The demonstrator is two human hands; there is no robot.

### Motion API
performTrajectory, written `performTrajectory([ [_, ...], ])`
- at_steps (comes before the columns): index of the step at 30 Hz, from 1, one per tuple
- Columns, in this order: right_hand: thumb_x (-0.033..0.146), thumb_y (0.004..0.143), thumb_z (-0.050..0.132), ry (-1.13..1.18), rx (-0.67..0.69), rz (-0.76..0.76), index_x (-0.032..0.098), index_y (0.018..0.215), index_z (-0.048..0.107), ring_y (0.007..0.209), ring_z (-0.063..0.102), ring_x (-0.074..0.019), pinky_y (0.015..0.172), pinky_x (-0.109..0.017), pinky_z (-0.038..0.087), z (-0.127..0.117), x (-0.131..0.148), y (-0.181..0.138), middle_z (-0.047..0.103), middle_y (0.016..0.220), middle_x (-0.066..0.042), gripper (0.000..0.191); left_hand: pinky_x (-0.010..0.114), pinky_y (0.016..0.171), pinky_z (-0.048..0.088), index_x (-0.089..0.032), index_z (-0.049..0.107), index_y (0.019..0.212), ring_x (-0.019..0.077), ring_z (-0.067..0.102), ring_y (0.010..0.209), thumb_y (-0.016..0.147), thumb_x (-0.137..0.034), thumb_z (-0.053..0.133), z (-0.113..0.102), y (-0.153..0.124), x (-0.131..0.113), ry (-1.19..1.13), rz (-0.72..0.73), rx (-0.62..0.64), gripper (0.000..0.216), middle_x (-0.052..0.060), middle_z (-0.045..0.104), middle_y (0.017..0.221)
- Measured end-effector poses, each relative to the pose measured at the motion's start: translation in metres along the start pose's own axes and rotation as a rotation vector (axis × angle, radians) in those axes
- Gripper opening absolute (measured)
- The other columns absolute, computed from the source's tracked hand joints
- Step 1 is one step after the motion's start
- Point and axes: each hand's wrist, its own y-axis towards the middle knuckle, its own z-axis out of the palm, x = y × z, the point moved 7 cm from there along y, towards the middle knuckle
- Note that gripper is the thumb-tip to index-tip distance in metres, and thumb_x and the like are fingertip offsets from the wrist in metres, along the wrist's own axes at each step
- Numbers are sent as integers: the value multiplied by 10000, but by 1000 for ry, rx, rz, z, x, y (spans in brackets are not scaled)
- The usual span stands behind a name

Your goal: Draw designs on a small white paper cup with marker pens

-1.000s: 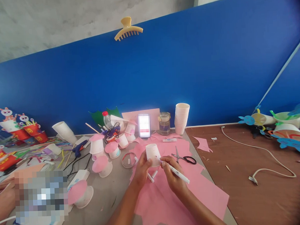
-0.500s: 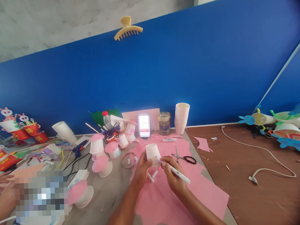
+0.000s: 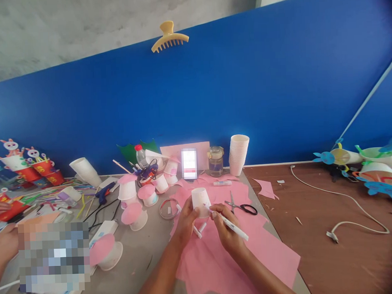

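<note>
My left hand [image 3: 186, 220] grips a white paper cup [image 3: 199, 198], tilted and held over pink paper [image 3: 238, 257]. Small purple marks show on the cup's side. In my right hand [image 3: 227, 226] is a white marker [image 3: 234, 228], its tip at or very close to the marks; whether it touches I cannot tell. Below the cup, a white marker cap or pen piece [image 3: 202, 228] lies on the paper, beside another white pen [image 3: 197, 232]. Black-handled scissors [image 3: 241, 206] rest right of my right hand, and a roll of tape [image 3: 169, 209] lies to the left.
Several cups with pink paper tops [image 3: 106, 253] stand at left, near a blue glue gun [image 3: 104, 193]. Behind are a lit phone [image 3: 189, 164], a glass jar [image 3: 215, 161] and a cup stack [image 3: 239, 155]. A co-worker's arm [image 3: 5, 248] is at far left. A white cable [image 3: 342, 193] crosses the brown table.
The view has shifted very slightly. My hands keep the cup and marker in nearly the same place. At far left, the co-worker's hands have moved.
</note>
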Motion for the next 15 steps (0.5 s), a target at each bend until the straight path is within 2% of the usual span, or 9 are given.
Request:
performTrajectory([
  [7, 265, 867, 483, -20, -8, 30, 200, 822, 622, 647, 616, -172, 578, -278, 488, 0, -5, 0, 661, 724, -35, 160, 353, 896, 432, -208, 536, 1277, 254, 574, 1058, 807, -336, 657, 0, 0, 0, -22, -7, -12, 502, 87, 643, 1135],
  [15, 259, 868, 491, 19, 16, 15, 204, 831, 616, 629, 606, -166, 562, -273, 475, 0, 2, 0, 650, 715, -29, 142, 348, 880, 437, -203, 548, 1263, 252, 579, 1044, 810, -339, 652, 1, -1, -1, -19, -13, -12, 484, 92, 640, 1137],
])
